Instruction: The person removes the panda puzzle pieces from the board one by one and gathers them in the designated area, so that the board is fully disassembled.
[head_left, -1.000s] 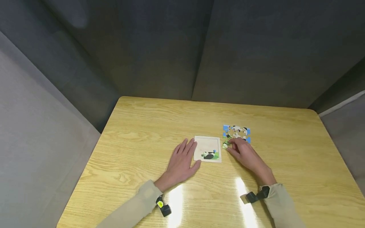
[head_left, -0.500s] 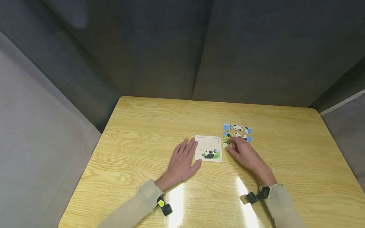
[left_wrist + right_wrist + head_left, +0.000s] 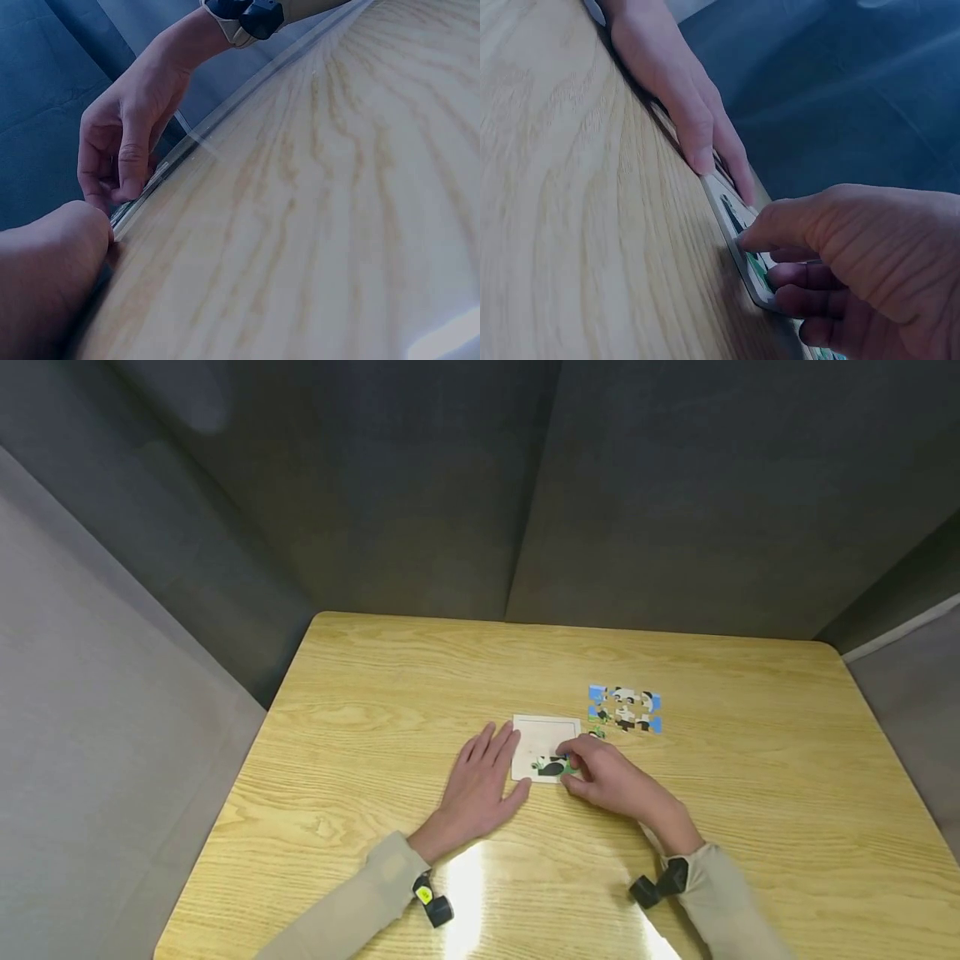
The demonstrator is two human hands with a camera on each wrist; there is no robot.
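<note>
A pale square puzzle tray (image 3: 542, 737) lies mid-table with a panda piece (image 3: 551, 768) set in its front right corner. My left hand (image 3: 480, 777) lies flat on the table beside the tray's left edge, its thumb against the front corner. My right hand (image 3: 579, 766) is over the tray's right front corner, fingers curled, pinching a small green puzzle piece (image 3: 756, 264) down at the tray (image 3: 727, 210). In the left wrist view the right hand (image 3: 124, 142) pinches at the tray's edge (image 3: 154, 180). The right wrist view shows the left hand (image 3: 676, 90) lying flat.
A cluster of several loose blue, white and black puzzle pieces (image 3: 624, 707) lies right of the tray, and one green piece (image 3: 597, 733) sits just in front of it. The wooden table (image 3: 360, 710) stands inside dark padded walls (image 3: 450, 485).
My right hand has left the loose pieces and moved left onto the tray's front right corner. The left hand has stayed put.
</note>
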